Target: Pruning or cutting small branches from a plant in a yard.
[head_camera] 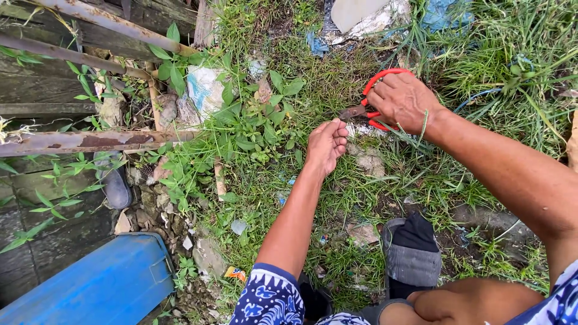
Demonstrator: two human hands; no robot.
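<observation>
My right hand (402, 101) grips a pair of scissors with red handles (374, 91), whose dark blades point left toward my left hand. My left hand (327, 144) is closed around thin stems of grass (361, 180) just below the blade tips. Both hands hover over a patch of weeds and grass. My arms come in from the bottom right, and a blue patterned sleeve (271, 298) shows at the bottom edge. A black and grey shoe (412, 253) rests on the ground near my knee.
Weathered wooden planks and rusty metal rails (90, 141) lie at the left. A blue plastic container (96, 283) sits at the bottom left. Stones, plastic scraps and litter (205, 90) are scattered among leafy weeds. Pale rubble (367, 18) lies at the top.
</observation>
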